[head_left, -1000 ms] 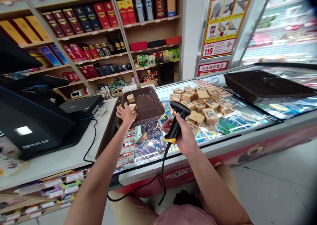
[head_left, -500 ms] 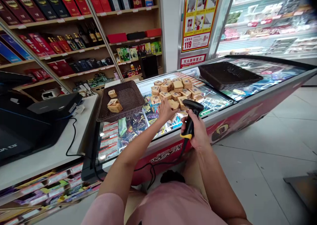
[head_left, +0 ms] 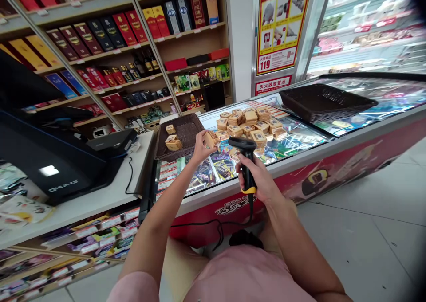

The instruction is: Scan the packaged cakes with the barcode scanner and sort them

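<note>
My left hand (head_left: 202,150) pinches a small tan block-shaped food pack (head_left: 211,139) with a printed label. It is lifted just off the left side of a pile of like packs (head_left: 250,118) on the glass freezer top. My right hand (head_left: 259,178) is wrapped round the handle of a black and yellow barcode scanner (head_left: 245,164). The scanner's head tilts toward the pack in my left hand. To the left, a brown woven basket (head_left: 191,127) holds a few more tan packs (head_left: 173,143).
A second brown basket (head_left: 328,100) rests farther right on the freezer top (head_left: 196,180). The scanner's black cable (head_left: 199,223) hangs along the freezer front. At left, a checkout screen (head_left: 43,160) stands on a white counter (head_left: 109,191). Shelves of boxed bottles (head_left: 116,31) stand behind.
My left hand has taken a tan pack from the pile and moved left with it. The scanner has shifted slightly left. The view has turned left.
</note>
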Demonstrator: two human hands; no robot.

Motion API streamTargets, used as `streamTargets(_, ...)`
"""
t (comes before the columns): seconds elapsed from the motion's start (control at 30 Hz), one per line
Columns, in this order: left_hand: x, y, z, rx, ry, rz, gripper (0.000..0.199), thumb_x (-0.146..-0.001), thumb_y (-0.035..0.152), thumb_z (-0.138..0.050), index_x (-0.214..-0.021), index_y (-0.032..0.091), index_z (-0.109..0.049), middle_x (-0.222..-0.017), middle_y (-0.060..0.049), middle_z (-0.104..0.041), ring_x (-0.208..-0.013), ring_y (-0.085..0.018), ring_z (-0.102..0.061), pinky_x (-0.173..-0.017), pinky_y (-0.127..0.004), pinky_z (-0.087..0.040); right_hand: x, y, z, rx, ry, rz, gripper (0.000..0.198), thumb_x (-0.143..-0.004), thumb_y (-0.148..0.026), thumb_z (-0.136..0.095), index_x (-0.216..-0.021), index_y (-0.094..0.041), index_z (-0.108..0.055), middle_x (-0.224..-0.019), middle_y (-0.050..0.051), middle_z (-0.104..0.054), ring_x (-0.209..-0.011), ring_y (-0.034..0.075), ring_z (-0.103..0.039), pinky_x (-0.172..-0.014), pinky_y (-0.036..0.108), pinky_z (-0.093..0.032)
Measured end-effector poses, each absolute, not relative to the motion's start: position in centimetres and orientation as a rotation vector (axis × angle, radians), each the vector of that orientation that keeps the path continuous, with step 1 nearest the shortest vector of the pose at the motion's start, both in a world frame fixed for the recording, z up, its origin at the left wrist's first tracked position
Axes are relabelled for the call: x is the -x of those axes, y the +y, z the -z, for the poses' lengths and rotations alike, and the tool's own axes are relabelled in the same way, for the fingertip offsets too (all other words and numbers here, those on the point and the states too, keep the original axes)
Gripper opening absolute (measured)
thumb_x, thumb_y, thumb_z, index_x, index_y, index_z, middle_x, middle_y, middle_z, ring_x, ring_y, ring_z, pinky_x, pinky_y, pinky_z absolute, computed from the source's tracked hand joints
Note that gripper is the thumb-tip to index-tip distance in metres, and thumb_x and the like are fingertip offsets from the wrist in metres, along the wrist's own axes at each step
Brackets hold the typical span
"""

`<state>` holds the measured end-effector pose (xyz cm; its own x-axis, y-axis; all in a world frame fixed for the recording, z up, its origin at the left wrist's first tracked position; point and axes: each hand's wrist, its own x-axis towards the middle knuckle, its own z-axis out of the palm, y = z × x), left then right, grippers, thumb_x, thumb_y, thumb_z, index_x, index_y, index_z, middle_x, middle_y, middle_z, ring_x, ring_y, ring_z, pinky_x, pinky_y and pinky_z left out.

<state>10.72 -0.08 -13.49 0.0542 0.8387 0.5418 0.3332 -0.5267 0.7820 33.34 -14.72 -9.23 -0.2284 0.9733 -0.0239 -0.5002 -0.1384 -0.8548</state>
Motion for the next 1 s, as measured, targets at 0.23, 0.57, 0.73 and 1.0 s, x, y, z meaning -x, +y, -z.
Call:
streamTargets(0.23, -6.2, -3.9, 12.4, -1.104, 0.930, -1.652, 0.051, -0.064, 0.024, -0.081, -0.109, 0.022, -0.057, -0.117, -0.004, -0.066, -0.124, -0.022, -0.057, -0.113, -0.041, -0.039, -29.4, -14.8, 8.8, 0.633, -1.012, -1.787, 0.039, -0.077, -0.052, -0.074, -0.089, -0.024, -0.050, -0.064, -0.008, -0.061, -0.034, 0.007, -0.048, -0.027, 0.018, -0.040)
streamTargets(0.57, -2.2, -5.7, 11.1, -0.643, 0.791, -1.623, 0.038, -0.078, 0.041, -0.074, -0.104, 0.016, -0.065, -0.108, -0.010, -0.072, -0.115, -0.024, -0.064, -0.103, -0.037, -0.052, -24.2, -14.1, 9.0, 0.542, -1.021, -1.887, 0.038, -0.078, -0.053, -0.073, -0.085, -0.024, -0.050, -0.063, -0.008, -0.059, -0.033, 0.007, -0.047, -0.028, 0.019, -0.039)
streamTargets(0.73, 1.0, -6.4, 10.5, -1.183, 1.058, -1.604, 0.071, -0.057, 0.017, -0.089, -0.121, 0.024, -0.058, -0.121, -0.004, -0.066, -0.117, -0.023, -0.062, -0.105, -0.038, -0.049, -25.0, -12.2, 7.9, 0.513, -1.080, -1.870, 0.038, -0.080, -0.055, -0.070, -0.081, -0.022, -0.052, -0.061, -0.008, -0.057, -0.032, 0.007, -0.046, -0.027, 0.019, -0.037)
streamTargets(1.0, 5.4, -5.9, 9.7, -1.737, 1.249, -1.370, 0.083, -0.057, 0.025, -0.089, -0.129, 0.026, -0.049, -0.135, -0.009, -0.056, -0.121, -0.024, -0.058, -0.105, -0.040, -0.046, -24.0, -9.9, 7.5, 0.525, -1.605, -1.766, 0.034, -0.085, -0.052, -0.066, -0.086, -0.023, -0.048, -0.062, -0.010, -0.054, -0.034, 0.005, -0.045, -0.029, 0.016, -0.035)
